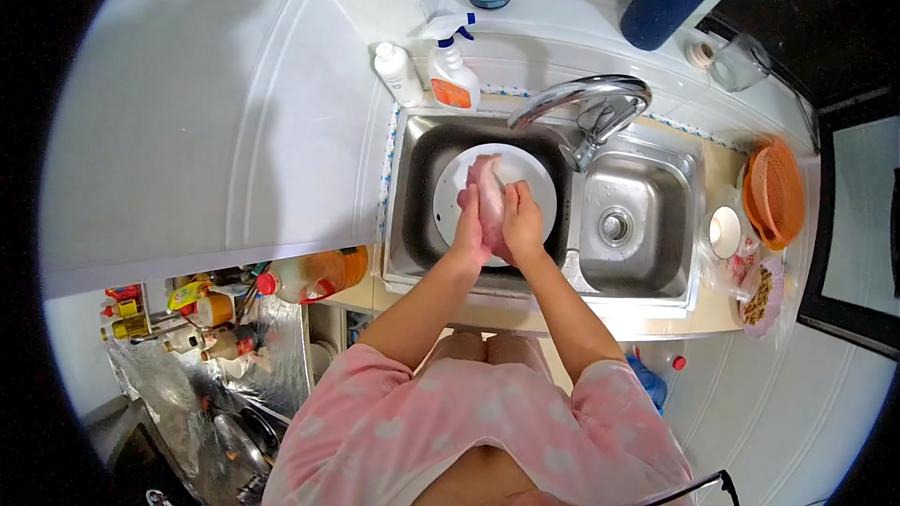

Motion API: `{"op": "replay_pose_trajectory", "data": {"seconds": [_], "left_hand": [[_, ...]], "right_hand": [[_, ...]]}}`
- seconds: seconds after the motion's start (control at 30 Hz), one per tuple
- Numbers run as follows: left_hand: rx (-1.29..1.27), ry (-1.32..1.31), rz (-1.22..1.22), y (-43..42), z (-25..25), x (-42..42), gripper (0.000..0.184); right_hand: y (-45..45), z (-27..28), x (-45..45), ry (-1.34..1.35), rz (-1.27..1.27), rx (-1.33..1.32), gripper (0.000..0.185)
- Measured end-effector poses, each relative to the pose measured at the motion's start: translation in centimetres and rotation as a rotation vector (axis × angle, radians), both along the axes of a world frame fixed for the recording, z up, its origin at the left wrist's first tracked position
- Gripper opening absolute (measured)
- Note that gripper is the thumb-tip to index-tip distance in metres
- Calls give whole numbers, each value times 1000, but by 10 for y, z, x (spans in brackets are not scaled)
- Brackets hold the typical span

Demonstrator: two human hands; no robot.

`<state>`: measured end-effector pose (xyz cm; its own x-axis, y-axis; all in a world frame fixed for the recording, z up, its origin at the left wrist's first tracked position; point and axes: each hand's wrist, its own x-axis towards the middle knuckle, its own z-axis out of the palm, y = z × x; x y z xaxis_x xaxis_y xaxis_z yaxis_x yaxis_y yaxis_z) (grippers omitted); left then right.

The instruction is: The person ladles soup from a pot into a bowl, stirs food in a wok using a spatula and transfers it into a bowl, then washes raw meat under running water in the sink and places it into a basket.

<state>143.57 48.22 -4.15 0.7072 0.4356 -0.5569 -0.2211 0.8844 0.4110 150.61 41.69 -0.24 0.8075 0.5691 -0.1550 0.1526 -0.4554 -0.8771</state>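
Observation:
Both of my hands hold a long piece of raw, pinkish meat (489,192) over a white bowl (450,169) in the left sink basin (412,159). My left hand (472,232) is closed along its left side. My right hand (522,218) presses on its right side with the fingers bent. The meat's far end points toward the back of the bowl, and its near part is partly hidden between my palms. Above and to the right of the bowl, the chrome faucet (600,94) arches from between the basins.
The right basin (647,187) has a drain strainer. A spray bottle (452,70) and a white bottle (398,75) stand behind the left basin. Orange baskets (776,192) and a pink dish (762,300) are at the right. A large red-capped jar (314,274) stands at the left.

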Motion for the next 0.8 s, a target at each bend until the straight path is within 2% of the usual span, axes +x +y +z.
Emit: {"op": "replay_pose_trajectory", "data": {"seconds": [0.07,0.17,0.27,0.37,0.4,0.47,0.57,0.6,0.63,0.67,0.7,0.73,0.8], "left_hand": [[-97,-39,-17,13,-39,-8,56],[-150,-53,36,30,-110,-20,55],[-160,-19,49,42,-80,-22,44],[-229,20,68,52,-84,-32,45],[-216,34,93,54,-81,-31,46],[-214,46,126,55,-88,-34,47],[-232,73,146,56,-106,-41,45],[-227,106,151,56,-112,-43,45],[-222,135,155,57,-118,-42,45],[-210,126,170,59,-123,-39,44],[-200,119,186,60,-133,-38,43],[-190,113,202,60,-137,-37,43],[-196,218,148,60,-111,-28,46]], "right_hand": [[8,-16,0,18,22,-1,20],[16,-73,7,42,-11,181,18],[12,-149,34,384,-90,79,17],[5,-252,62,-215,-15,74,17],[11,-257,63,-208,-73,56,18],[22,-257,61,-198,-191,20,20],[37,-272,41,945,-533,386,26],[43,-268,39,1410,-375,736,31],[47,-262,39,1616,-237,828,30],[48,-254,37,1638,-141,831,29],[53,-213,33,1575,-82,794,28],[58,-171,25,1440,-40,723,27],[60,-111,10,1065,145,557,26]]}}
